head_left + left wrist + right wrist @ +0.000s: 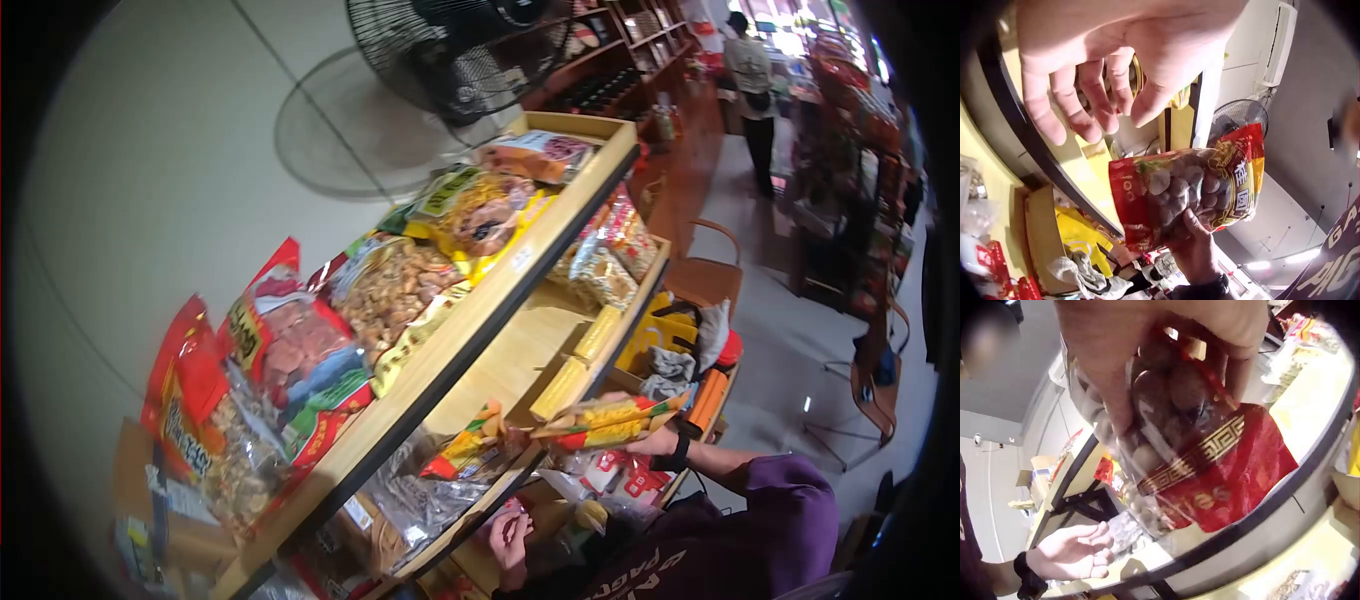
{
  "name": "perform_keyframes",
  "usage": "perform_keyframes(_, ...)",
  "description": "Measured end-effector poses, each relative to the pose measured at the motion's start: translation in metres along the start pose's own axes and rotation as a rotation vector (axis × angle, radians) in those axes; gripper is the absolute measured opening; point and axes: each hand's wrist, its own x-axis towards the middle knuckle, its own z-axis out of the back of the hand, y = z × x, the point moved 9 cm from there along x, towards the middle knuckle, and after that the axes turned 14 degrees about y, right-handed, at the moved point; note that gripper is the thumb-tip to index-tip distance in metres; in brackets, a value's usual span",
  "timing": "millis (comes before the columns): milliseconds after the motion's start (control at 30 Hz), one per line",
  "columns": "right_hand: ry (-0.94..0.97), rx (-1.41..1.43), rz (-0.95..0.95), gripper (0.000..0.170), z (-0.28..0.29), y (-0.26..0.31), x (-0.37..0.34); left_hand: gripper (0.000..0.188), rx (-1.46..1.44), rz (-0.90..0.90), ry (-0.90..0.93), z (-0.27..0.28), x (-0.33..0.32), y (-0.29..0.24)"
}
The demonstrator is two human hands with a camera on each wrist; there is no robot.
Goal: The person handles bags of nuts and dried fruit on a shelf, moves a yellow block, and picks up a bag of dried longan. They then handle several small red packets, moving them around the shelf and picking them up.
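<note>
My right hand (655,442) grips a clear and red bag of dried longans (1188,194), its thumb pressed on the front in the left wrist view. The round brown fruit shows through the plastic, and the right wrist view has the bag's red end with a gold band close up. In the head view the bag is seen edge-on, beside the lower shelf. My left hand (510,540) is held low by that shelf, its fingers loosely bent with nothing between them. In the right wrist view the left hand (1075,551) is palm up, apart from the bag.
A wooden shelf (330,470) with a black edge carries several bags of dried food. Another red and yellow bag (470,440) lies on the tier below, near yellow packs (560,388). A black fan (460,50) stands behind. Farther off are a chair (705,275) and a person (750,90).
</note>
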Motion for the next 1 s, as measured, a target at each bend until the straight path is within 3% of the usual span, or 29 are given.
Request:
perform_keyframes(67, -0.020, 0.090, 0.017, 0.074, 0.015, -0.032, 0.036, 0.019, 0.047, -0.051, -0.062, 0.018, -0.008, -0.007)
perform_keyframes(133, -0.072, -0.256, 0.186, 0.074, 0.010, 0.017, 0.072, 0.018, 0.086, -0.139, -0.080, 0.032, -0.007, -0.005)
perform_keyframes(167, -0.125, -0.427, 0.264, 0.074, 0.006, 0.043, 0.089, 0.016, 0.172, -0.121, -0.086, 0.030, -0.008, -0.008)
perform_keyframes(233, -0.140, -0.501, 0.211, 0.072, 0.010, 0.035, 0.113, 0.016, 0.343, -0.082, -0.104, 0.022, -0.018, -0.020)
perform_keyframes(267, -0.156, -0.411, 0.208, 0.070, 0.012, 0.029, 0.123, 0.017, 0.428, -0.059, -0.116, 0.018, -0.024, -0.025)
perform_keyframes(367, -0.107, -0.448, 0.235, 0.066, 0.021, -0.005, 0.157, 0.011, 0.176, 0.040, -0.215, 0.001, -0.037, -0.023)
perform_keyframes(400, -0.094, -0.494, 0.219, 0.065, 0.018, 0.001, 0.166, 0.010, 0.253, 0.110, -0.206, 0.009, -0.038, -0.004)
perform_keyframes(500, -0.017, -0.430, 0.209, 0.066, 0.014, -0.007, 0.193, 0.012, 0.119, -0.014, -0.223, 0.026, -0.044, 0.052)
perform_keyframes(633, 0.132, -0.242, 0.170, 0.068, 0.006, -0.038, 0.218, 0.017, 0.598, -0.027, -0.220, 0.038, -0.046, 0.074)
perform_keyframes(767, 0.300, -0.327, 0.114, 0.067, -0.014, -0.064, 0.234, 0.019, 0.516, 0.019, -0.257, 0.051, -0.033, 0.093)
perform_keyframes(833, 0.352, -0.292, 0.064, 0.063, -0.033, -0.064, 0.240, 0.020, 0.443, 0.037, -0.269, 0.055, -0.031, 0.091)
perform_keyframes(867, 0.443, -0.534, 0.108, 0.062, -0.042, -0.080, 0.242, 0.020, 0.412, 0.038, -0.272, 0.054, -0.031, 0.088)
perform_keyframes(933, 0.548, -0.580, 0.104, 0.059, -0.058, -0.105, 0.246, 0.021, 0.355, 0.031, -0.281, 0.049, -0.032, 0.072)
perform_keyframes(1000, 0.566, -0.194, 0.001, 0.054, -0.076, -0.121, 0.259, 0.019, 0.290, -0.027, -0.327, 0.032, -0.029, 0.033)
